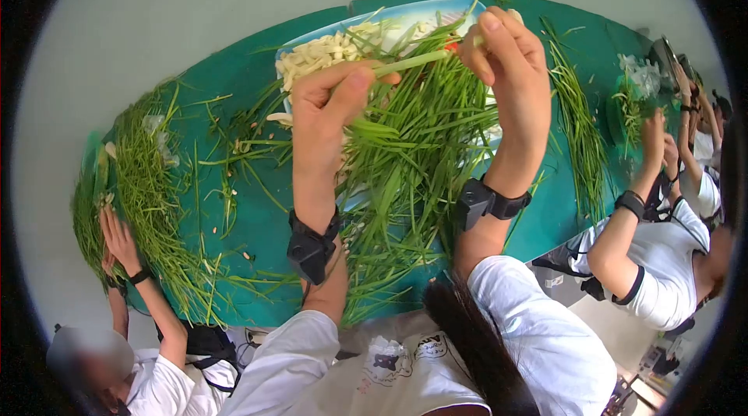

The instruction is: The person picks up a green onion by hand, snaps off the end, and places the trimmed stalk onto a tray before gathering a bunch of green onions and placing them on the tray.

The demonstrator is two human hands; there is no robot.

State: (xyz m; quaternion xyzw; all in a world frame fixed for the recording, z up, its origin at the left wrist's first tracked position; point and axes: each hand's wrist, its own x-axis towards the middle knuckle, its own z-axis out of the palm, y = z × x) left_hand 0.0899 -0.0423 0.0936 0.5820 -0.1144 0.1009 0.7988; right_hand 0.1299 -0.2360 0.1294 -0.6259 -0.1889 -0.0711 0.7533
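Note:
My left hand is closed, with thumb and forefinger pinching a pale green stalk. The stalk slants up to the right toward my right hand, whose thumb and fingers are pinched at its far end. A pale green bit shows between those fingertips. Below both hands lies a large heap of long, thin green stalks and leaves, resembling chives. It covers much of a blue-rimmed white tray. Pale elongated pieces fill the tray's left part. Something small and red shows behind the stalk.
A green-covered table carries loose leaves and scraps. One long bundle of greens lies at right, a bigger pile at left. A co-worker's hand touches the left pile. Other people's hands work at the right edge.

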